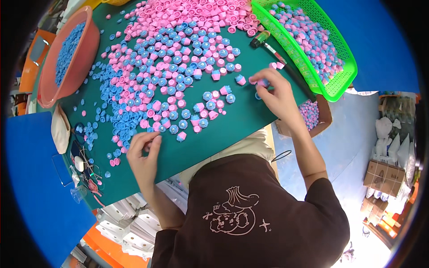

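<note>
Small plastic cupcake-shaped pieces, pink cups with blue tops, lie scattered over a green table (pixel 237 118). My right hand (pixel 278 94), at the table's right side, pinches a pink-and-blue cupcake piece (pixel 264 82). Just left of its fingers rests another cupcake piece (pixel 241 80). My left hand (pixel 144 149) is near the front edge, thumb and forefinger curled together in a pinch. Whatever those fingertips may hold is hidden. A cupcake piece (pixel 181 136) lies to their right. Loose blue tops (pixel 123 127) spread beyond my left hand, and loose pink cups (pixel 192 15) form a heap at the far side.
A pink basin (pixel 91 42) of blue tops stands at the far left. On the right, a green basket (pixel 346 82) holds many pink-and-blue pieces, with a pen-like tool (pixel 275 53) beside it. A cardboard box (pixel 325 118) of pieces sits below. Cords and small items (pixel 85 165) lie at the left edge.
</note>
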The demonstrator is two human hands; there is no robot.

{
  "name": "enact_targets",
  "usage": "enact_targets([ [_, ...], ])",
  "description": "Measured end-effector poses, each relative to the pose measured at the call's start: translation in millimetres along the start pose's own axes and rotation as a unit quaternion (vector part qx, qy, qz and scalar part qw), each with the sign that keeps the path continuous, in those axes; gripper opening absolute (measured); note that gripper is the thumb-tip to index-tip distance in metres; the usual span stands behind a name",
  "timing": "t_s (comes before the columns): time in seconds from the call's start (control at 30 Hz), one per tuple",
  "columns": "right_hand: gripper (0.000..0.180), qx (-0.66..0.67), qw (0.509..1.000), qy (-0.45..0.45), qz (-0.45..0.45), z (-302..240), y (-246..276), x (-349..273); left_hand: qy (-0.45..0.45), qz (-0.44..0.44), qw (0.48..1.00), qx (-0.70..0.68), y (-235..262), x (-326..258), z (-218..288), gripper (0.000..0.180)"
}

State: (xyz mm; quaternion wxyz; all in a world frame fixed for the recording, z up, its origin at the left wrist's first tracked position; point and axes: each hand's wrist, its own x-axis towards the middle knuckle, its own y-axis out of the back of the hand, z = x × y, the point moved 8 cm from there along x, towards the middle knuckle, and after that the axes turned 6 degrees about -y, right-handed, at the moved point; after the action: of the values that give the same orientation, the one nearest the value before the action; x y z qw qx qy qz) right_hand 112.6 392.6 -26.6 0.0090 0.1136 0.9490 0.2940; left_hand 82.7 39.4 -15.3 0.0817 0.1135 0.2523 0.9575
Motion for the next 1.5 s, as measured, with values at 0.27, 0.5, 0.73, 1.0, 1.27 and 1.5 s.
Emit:
enact_targets([
  [0.27, 0.023, -0.211, 0.971, 0.083, -0.076, -23, -21, 31, -0.286, -0.126, 0.943, 0.111, -117, 38, 96, 0.024],
  [0.5, 0.027, -0.147, 0.966, -0.019, 0.211, -19, 121, 37, -0.360, -0.320, 0.855, 0.192, -193, 54, 89, 0.027],
  [0.73, 0.025, -0.066, 0.980, 0.046, 0.184, -24, 90, 36, -0.337, -0.381, 0.850, 0.132, -194, 67, 82, 0.024],
  [1.0, 0.024, -0.092, 0.990, 0.106, -0.008, -5, -16, 98, -0.051, -0.256, 0.941, -0.217, -153, 111, 55, 0.025],
  [1.27, 0.022, 0.169, 0.978, -0.111, -0.054, 11, -27, 148, -0.034, -0.175, 0.978, -0.111, -117, 181, 24, 0.027],
  [1.5, 0.032, -0.190, 0.972, 0.101, -0.099, -39, -60, 169, -0.271, -0.186, 0.925, 0.189, -151, 212, 42, 0.033],
])
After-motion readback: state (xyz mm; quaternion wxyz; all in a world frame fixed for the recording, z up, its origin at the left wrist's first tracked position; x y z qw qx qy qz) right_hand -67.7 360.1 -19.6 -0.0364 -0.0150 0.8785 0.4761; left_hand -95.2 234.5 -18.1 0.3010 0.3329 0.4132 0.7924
